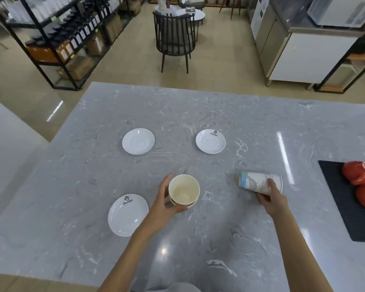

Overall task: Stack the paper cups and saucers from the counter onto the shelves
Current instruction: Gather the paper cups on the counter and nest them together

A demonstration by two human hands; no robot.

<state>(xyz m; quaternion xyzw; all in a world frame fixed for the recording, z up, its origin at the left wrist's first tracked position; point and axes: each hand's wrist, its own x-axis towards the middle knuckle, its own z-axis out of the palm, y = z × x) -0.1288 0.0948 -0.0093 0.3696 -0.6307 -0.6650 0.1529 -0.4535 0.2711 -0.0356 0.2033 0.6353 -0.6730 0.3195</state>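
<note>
My left hand [163,202] grips an upright paper cup [184,191] with a cream inside, held just above the grey marble counter [198,239]. My right hand [272,199] holds a second paper cup [256,182], white with a blue and grey drawing, tipped on its side with its base pointing left. Three white saucers lie on the counter: one with a dark rim [138,141] at the far left, one with a logo [210,141] at the far right, and a third with a logo [127,214] near my left forearm.
A black mat [346,207] on the counter's right edge carries red dishes [360,172]. Beyond the counter stand black metal shelves [57,39] with boxes at the left, a dark chair [174,39] in the middle and a steel cabinet [299,53] at the right.
</note>
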